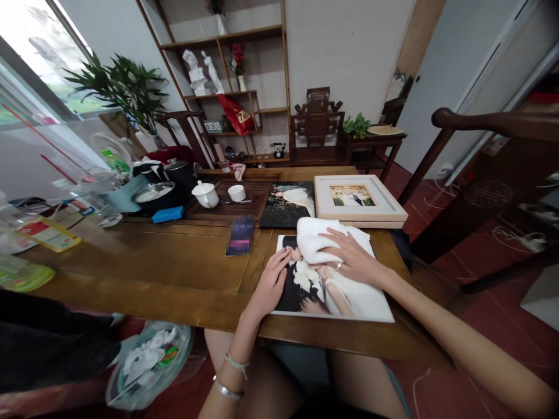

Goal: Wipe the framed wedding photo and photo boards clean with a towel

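A large photo print (345, 297) lies flat near the front edge of the wooden table (152, 262). My left hand (269, 283) rests flat on its left edge, fingers stretched out. My right hand (351, 256) presses a folded white cloth (321, 238) onto the print's upper part, fingers laid over the cloth. A ring shows on one finger of the right hand.
Behind the print lie a dark photo print (288, 203) and a framed photo (356, 201). A phone (240, 235) lies left of them. A teapot (205, 194), a cup (236, 192), a pot with a glass lid (156, 196) and bottles crowd the table's left. A waste bin (148, 361) stands below.
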Demonstrator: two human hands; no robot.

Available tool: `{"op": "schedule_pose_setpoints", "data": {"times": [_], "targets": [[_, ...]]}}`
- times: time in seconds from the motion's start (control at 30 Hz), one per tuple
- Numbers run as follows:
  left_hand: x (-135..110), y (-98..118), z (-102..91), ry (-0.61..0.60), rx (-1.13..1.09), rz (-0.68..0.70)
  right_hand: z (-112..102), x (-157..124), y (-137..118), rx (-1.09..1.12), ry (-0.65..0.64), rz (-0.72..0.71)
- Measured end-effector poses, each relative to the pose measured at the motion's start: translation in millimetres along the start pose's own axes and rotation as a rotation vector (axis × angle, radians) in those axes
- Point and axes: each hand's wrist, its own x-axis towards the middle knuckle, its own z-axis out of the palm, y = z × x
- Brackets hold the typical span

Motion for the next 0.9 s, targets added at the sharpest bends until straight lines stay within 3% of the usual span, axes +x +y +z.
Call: {"op": "schedule_pose_setpoints", "data": {"times": [0.13, 0.27, 0.37, 0.43, 0.5, 0.63, 0.7, 0.8, 0.9], "targets": [[1, 0, 0.8, 0.013, 0.005, -0.006, 6, -22, -30, -0.022, -0.005, 0.012], [1, -1, 0.3, 0.01, 0.007, 0.011, 12, -60, -85, 0.0, -0.128, -0.036], [1, -1, -0.9, -0.018, -0.003, 0.018, 12, -76, -108, 0.02, -0.189, -0.088], [0, -1, -1.2, -0.023, -0.003, 0.015, 10, -73, -102, 0.026, -0.205, -0.107], [0, -1, -0.9, -0.009, 0.008, 0.007, 6, -62, -81, 0.023, -0.18, -0.092], [1, 0, 0.2, 0.02, 0.001, 0.009, -3, -29, -26, -0.026, -0.04, 0.024], [1, 1, 0.4, 0.018, -0.011, 0.012, -4, -16, -15, -0.066, -0.004, 0.101], [1, 1, 0.2, 0.021, -0.016, 0.009, 2, -9, -36, -0.127, -0.043, 0.211], [1, -1, -0.7, 0.011, -0.01, 0.01, 17, -19, -86, -0.175, -0.091, 0.168]]}}
